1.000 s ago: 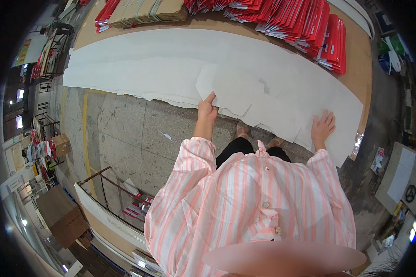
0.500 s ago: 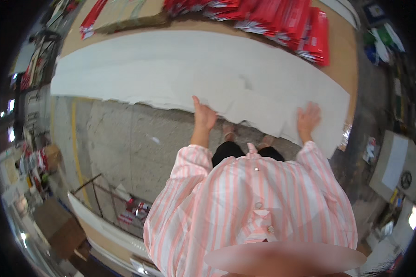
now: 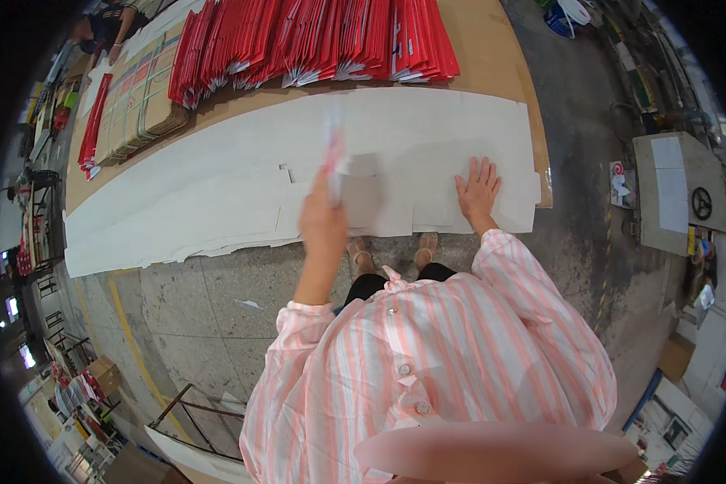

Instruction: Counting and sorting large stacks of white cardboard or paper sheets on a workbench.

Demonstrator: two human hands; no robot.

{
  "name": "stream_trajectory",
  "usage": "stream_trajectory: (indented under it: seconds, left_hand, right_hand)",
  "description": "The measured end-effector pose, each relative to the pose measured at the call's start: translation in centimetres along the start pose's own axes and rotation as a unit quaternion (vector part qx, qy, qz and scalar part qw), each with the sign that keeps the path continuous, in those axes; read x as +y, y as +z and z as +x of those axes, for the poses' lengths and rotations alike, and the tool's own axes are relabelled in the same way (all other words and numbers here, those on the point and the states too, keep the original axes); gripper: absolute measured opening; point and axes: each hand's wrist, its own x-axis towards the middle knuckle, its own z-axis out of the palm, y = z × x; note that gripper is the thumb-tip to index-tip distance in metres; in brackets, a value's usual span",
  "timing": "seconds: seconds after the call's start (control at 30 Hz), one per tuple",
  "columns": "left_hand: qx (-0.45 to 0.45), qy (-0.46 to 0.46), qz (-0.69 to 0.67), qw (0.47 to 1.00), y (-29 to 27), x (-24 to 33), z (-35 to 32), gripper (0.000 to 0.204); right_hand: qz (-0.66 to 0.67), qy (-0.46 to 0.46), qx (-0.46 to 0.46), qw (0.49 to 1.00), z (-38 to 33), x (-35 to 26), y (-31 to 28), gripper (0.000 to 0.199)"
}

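Observation:
My left hand is raised over the white sheet that covers the near part of the table. Its fingers close on a thin red-and-white piece, which is smeared by motion so its kind does not show. A shadow falls on the sheet beside it. With fingers spread, my right hand lies flat on the sheet near its right end. Beyond the sheet stands a long row of thin red folded packets, packed edge to edge.
Left of the row lies a strapped cardboard bundle, with a loose red packet beside it. Another person is at the table's far left. A grey cabinet with a black handwheel stands on the right.
My left hand, empty and open before, has risen with a red-and-white piece in it. My right hand has settled flat on the sheet. The view has shifted, showing more of the packet row.

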Motion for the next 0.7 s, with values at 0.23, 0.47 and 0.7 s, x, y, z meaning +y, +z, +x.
stream_trajectory:
  seconds: [0.23, 0.47, 0.7]
  left_hand:
    - [-0.118, 0.291, 0.305, 0.899, 6.3, 8.4, -3.6, 0.045]
    - [-0.024, -0.291, -0.494, 0.819, -2.1, -6.6, -0.5, 0.045]
    - [0.142, -0.357, -0.583, 0.717, 0.4, -15.5, -2.9, 0.037]
  right_hand:
    - [-0.107, -0.022, -0.015, 0.994, 0.4, -0.4, 0.9, 0.062]
    - [-0.006, -0.003, 0.016, 1.0, -0.1, 0.2, 0.2, 0.062]
    - [-0.012, -0.012, 0.0, 1.0, 0.1, -1.0, 0.0, 0.063]
